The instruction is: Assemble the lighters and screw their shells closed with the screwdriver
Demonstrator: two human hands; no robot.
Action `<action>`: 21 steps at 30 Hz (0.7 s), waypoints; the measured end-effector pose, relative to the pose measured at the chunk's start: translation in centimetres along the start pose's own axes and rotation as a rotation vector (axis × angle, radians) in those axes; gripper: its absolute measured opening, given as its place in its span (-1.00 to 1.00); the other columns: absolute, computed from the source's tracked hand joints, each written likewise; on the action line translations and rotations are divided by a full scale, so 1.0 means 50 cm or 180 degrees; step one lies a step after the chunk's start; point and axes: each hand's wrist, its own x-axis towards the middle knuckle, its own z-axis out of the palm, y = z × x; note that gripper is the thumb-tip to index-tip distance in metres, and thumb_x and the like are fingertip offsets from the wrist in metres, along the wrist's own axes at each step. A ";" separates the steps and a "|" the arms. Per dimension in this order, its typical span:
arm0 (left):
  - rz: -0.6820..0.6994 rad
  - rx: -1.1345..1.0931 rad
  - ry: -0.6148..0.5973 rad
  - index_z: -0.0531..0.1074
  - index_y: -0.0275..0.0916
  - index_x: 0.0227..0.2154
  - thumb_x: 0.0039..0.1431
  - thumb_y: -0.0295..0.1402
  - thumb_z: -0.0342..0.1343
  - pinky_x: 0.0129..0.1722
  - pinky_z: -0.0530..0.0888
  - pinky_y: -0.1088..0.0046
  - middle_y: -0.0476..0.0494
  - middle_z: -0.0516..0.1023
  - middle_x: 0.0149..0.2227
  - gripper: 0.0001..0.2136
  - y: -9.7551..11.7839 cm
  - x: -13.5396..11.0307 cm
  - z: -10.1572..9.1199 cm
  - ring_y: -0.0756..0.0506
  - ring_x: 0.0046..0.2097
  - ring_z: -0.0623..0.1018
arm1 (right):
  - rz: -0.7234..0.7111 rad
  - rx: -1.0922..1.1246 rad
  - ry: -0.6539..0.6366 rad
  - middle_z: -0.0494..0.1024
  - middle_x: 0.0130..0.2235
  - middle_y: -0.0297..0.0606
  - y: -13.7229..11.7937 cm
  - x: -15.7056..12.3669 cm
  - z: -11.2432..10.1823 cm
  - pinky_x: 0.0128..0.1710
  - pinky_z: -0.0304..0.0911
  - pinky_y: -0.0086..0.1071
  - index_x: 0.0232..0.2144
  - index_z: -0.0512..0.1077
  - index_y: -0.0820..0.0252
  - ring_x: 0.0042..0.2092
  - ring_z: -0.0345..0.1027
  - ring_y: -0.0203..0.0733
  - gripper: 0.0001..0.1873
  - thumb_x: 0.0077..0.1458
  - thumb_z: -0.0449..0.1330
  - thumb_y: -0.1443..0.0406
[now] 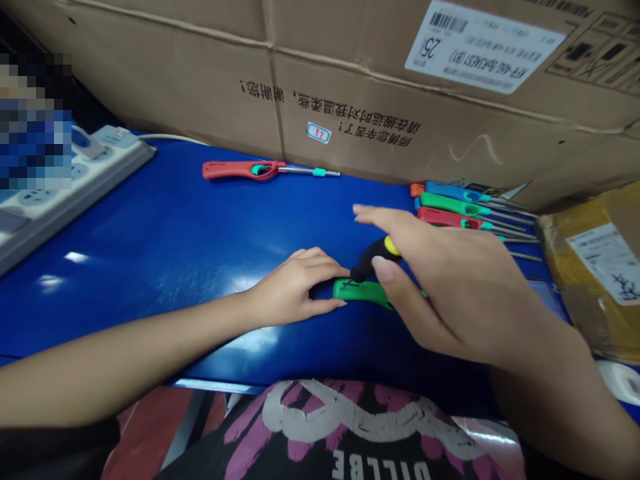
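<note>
My left hand (299, 285) lies on the blue table (165, 253), its fingers curled round the left end of a green lighter handle (361, 293) that lies flat. My right hand (450, 287) hovers just right of it and grips a black-and-yellow screwdriver (376, 255). The screwdriver's tip points down onto the green lighter. My right index finger is stretched out to the left above the tool.
A red long-nosed lighter (245, 170) lies alone at the table's back. Several blue, green and red lighters (457, 208) are heaped at the right. Big cardboard boxes (320, 73) wall the back. A power strip (70, 183) sits left; a yellow parcel (595, 267) sits right.
</note>
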 end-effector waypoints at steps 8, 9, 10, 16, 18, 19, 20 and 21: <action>0.0114 0.0164 0.0053 0.48 -0.22 -0.04 0.26 -0.25 0.25 -0.02 0.41 0.23 -0.18 0.59 -0.04 -0.73 -0.004 -0.005 0.001 -0.19 -0.02 0.52 | -0.0208 0.0295 0.0023 0.61 -0.35 -0.36 0.014 0.002 0.018 -0.42 0.14 -0.37 -0.14 0.47 0.10 -0.35 0.48 -0.24 -0.71 0.39 0.02 0.12; 0.0118 0.0181 0.0053 0.48 -0.22 -0.04 0.26 -0.24 0.25 -0.02 0.41 0.23 -0.19 0.59 -0.04 -0.73 -0.004 -0.005 0.001 -0.19 -0.02 0.51 | -0.0174 0.0146 0.0120 0.61 -0.36 -0.35 0.014 0.003 0.020 -0.42 0.13 -0.35 -0.15 0.48 0.11 -0.37 0.47 -0.23 -0.70 0.39 0.01 0.12; 0.0125 0.0192 0.0046 0.48 -0.22 -0.04 0.26 -0.24 0.25 -0.02 0.41 0.23 -0.18 0.59 -0.03 -0.73 -0.004 -0.004 0.001 -0.19 -0.02 0.51 | -0.0156 0.0138 0.0172 0.64 -0.29 -0.30 0.015 0.003 0.020 -0.40 0.17 -0.35 -0.09 0.48 0.14 -0.32 0.49 -0.21 -0.68 0.40 -0.02 0.15; 0.0129 0.0233 0.0011 0.48 -0.20 -0.01 0.26 -0.25 0.25 0.02 0.41 0.20 -0.16 0.59 -0.03 -0.71 -0.004 -0.003 0.000 -0.19 0.00 0.51 | -0.0338 0.1153 -0.0148 0.56 0.10 -0.15 0.031 0.002 0.013 -0.12 0.33 -0.36 0.24 0.27 0.20 0.02 0.49 -0.18 -0.57 0.40 -0.06 0.25; 0.0128 0.0257 0.0007 0.48 -0.20 -0.02 0.26 -0.25 0.25 0.03 0.41 0.20 -0.17 0.58 -0.01 -0.72 -0.005 -0.003 0.000 -0.19 0.02 0.50 | -0.0312 0.0795 0.0011 0.66 -0.16 -0.26 0.036 0.004 0.019 -0.26 0.29 -0.38 0.02 0.45 0.14 -0.19 0.53 -0.20 -0.67 0.40 0.01 0.14; 0.0124 0.0264 -0.0005 0.48 -0.19 -0.02 0.26 -0.25 0.25 0.02 0.41 0.21 -0.16 0.58 -0.01 -0.72 -0.005 -0.003 0.000 -0.19 0.02 0.50 | -0.0276 0.0539 0.0096 0.65 -0.28 -0.29 0.037 0.005 0.022 -0.32 0.25 -0.37 -0.08 0.49 0.13 -0.28 0.51 -0.21 -0.66 0.39 0.02 0.09; 0.0124 0.0272 -0.0006 0.49 -0.19 -0.02 0.26 -0.25 0.25 0.00 0.41 0.23 -0.16 0.58 -0.02 -0.73 -0.005 -0.003 -0.001 -0.18 0.01 0.51 | -0.0241 0.0347 0.0144 0.65 -0.31 -0.29 0.039 0.006 0.023 -0.35 0.23 -0.35 -0.11 0.50 0.14 -0.32 0.50 -0.20 -0.63 0.39 0.01 0.06; 0.0128 0.0279 -0.0001 0.49 -0.19 -0.02 0.26 -0.26 0.25 -0.01 0.42 0.23 -0.15 0.59 -0.04 -0.73 -0.004 -0.003 -0.001 -0.18 -0.01 0.51 | -0.0236 0.0292 0.0126 0.66 -0.26 -0.26 0.040 0.006 0.023 -0.34 0.23 -0.34 -0.06 0.49 0.17 -0.31 0.50 -0.19 -0.60 0.40 -0.03 0.07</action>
